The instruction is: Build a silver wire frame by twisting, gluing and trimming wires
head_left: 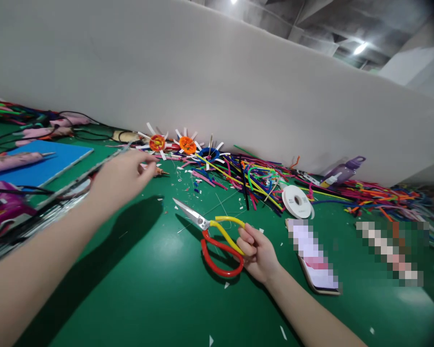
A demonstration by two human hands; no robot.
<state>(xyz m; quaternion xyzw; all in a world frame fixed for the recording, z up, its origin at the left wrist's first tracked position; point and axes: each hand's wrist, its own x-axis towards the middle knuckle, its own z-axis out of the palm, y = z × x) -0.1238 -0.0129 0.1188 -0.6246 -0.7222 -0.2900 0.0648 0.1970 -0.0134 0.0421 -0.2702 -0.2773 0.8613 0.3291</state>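
Scissors [222, 243] with one yellow and one red handle loop are in my right hand [258, 250]. Its fingers wrap round the yellow loop, and the blades point away to the left, nearly together. My left hand [126, 173] is raised over the table at the left, its fingers bent, with a small gap between thumb and forefinger. No object shows in it. Just beyond it are an orange-red round piece [157, 142] with white strips sticking out, an orange one [187, 144] and a blue one [209, 154]. A pointed metal tip [162, 172] shows behind the fingers.
Colourful pipe cleaners [253, 178] lie heaped along the pale partition [217, 86]. A white spool [296, 201], a phone [314, 260] and a purple bottle [343, 171] are at the right. A blue board [58, 154] and pink-handled tools with black cords are at the left. White scraps dot the green tabletop [148, 299].
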